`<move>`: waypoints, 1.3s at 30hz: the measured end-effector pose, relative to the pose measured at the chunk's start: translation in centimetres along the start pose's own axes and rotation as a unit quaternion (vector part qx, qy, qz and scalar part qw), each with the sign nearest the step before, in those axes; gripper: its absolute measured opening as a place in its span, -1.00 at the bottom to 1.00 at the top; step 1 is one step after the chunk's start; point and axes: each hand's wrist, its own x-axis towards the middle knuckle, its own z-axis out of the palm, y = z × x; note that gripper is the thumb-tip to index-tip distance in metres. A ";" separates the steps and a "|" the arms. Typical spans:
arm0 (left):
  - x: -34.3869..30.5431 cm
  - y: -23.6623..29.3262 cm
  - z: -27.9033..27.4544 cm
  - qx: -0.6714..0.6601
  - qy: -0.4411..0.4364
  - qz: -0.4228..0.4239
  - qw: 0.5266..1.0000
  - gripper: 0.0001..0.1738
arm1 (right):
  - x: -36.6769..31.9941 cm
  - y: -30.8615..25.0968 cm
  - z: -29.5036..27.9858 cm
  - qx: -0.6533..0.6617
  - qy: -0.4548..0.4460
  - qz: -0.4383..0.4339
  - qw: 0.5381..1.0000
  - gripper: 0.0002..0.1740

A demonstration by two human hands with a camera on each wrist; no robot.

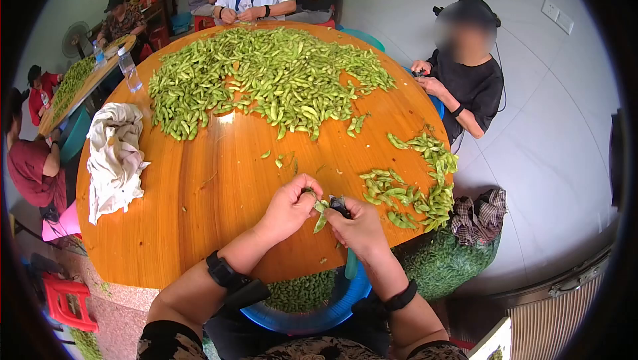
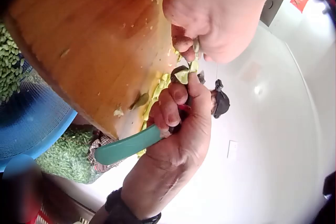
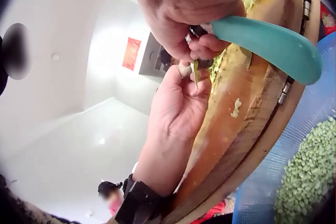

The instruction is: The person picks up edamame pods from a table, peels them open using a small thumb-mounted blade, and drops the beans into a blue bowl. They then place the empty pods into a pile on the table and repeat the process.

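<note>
In the head view, my left hand [image 1: 287, 208] pinches a green edamame pod [image 1: 320, 219] near the table's front edge. Close against it, my right hand [image 1: 362, 230] grips a tool whose teal handle [image 1: 351, 263] sticks out below the palm. Dark material [image 1: 339, 206] shows at the right fingertips, right by the pod. From the left wrist, the right fingers curl round the teal handle [image 2: 128, 145], and the pod [image 2: 181, 76] lies between both hands' fingertips. The right wrist view shows the pod [image 3: 196, 74] edge-on at the left fingertips. The tool's working end is hidden in the fingers.
A large heap of pods [image 1: 266, 74] covers the far side of the wooden table [image 1: 193, 214]. A smaller pile [image 1: 435, 167] lies at right, a white cloth [image 1: 114, 154] at left. Below the edge sits a blue basin [image 1: 362, 287] holding shelled beans [image 3: 310, 171]. Other people sit around.
</note>
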 end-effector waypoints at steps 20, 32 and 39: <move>-0.2 0.9 0.1 -0.030 -0.056 -0.115 0.991 -0.86 | -0.1 -1.3 -1.6 -0.272 0.125 -0.138 0.944 -0.77; -0.7 1.2 0.9 0.088 -0.080 -0.070 0.990 -0.83 | -0.9 -0.6 -0.4 -0.358 0.128 -0.248 0.891 -0.81; -0.7 1.3 0.7 -0.048 -0.154 -0.114 0.980 -0.86 | -1.4 -2.1 -2.4 0.056 -0.037 0.068 0.995 -0.84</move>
